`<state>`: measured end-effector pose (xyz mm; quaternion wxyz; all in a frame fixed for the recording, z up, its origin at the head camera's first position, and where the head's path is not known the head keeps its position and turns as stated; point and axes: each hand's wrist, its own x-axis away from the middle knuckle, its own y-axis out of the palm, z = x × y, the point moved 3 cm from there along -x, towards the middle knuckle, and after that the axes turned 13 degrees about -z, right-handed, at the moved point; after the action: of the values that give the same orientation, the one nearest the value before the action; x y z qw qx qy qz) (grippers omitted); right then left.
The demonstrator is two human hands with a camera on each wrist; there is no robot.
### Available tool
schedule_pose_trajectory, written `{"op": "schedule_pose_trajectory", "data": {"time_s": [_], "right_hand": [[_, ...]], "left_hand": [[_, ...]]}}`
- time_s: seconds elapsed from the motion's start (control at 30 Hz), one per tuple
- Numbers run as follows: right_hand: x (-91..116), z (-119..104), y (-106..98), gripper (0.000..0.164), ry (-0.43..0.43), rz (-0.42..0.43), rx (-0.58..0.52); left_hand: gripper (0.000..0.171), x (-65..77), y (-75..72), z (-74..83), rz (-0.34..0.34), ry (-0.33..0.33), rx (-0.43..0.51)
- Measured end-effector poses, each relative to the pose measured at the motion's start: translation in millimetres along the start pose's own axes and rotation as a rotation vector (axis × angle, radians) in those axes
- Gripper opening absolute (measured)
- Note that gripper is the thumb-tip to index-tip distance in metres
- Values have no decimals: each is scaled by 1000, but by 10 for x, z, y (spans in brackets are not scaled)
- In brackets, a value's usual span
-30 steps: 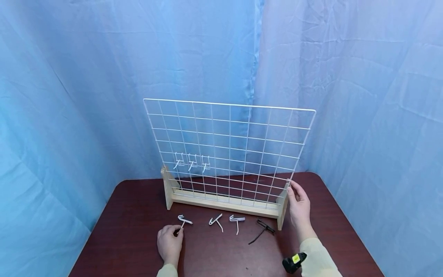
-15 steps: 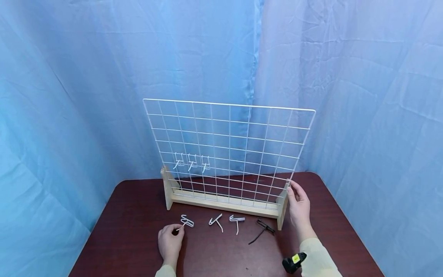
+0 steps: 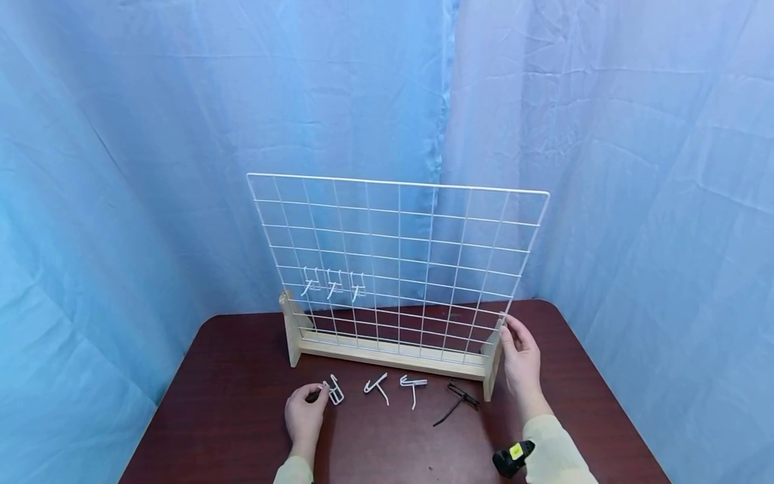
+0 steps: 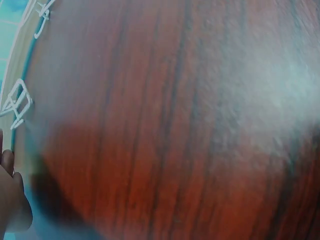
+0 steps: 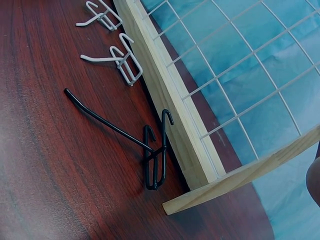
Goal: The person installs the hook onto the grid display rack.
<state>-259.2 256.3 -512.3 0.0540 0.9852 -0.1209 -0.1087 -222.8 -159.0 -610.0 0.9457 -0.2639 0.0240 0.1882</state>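
Observation:
My left hand (image 3: 304, 413) pinches the stem of a white wire display hook (image 3: 334, 390) low over the table's left side. The hook's looped frame sticks out past the fingertips; it also shows at the left edge of the left wrist view, beside part of the hand (image 4: 14, 202). My right hand (image 3: 523, 363) grips the right end of a white wire grid rack (image 3: 399, 183) where the mesh meets its wooden side piece (image 3: 492, 359). Most of that hand is outside the right wrist view. Three white hooks (image 3: 334, 286) hang in a row on the grid's lower left.
Two loose white hooks (image 3: 377, 388) and a longer black hook (image 5: 155, 155) lie on the dark red table (image 3: 230, 403), before the rack's wooden base (image 3: 387, 358). A black device with a yellow label (image 3: 514, 458) sits at the right sleeve. Blue curtains (image 3: 181, 134) surround the table.
My left hand has shifted slightly right and forward, turning the pinched hook so its frame now points away from me. The right hand keeps its grip on the rack.

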Motion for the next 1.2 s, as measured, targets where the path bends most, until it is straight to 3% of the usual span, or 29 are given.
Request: {"op": "schedule_pose_trajectory", "data": {"time_s": [0.4,0.6,1.2], "right_hand": [[-1,-6,3,37,-4,-11,16],[-13,8,-11,37,15,1,22],[-13,19,-9,37,1,-7,3]], "left_hand": [[8,0,30,105,-52,5,45],[9,3,44,114,-74,11,136],[10,6,112,338,-39,76,225]]}}
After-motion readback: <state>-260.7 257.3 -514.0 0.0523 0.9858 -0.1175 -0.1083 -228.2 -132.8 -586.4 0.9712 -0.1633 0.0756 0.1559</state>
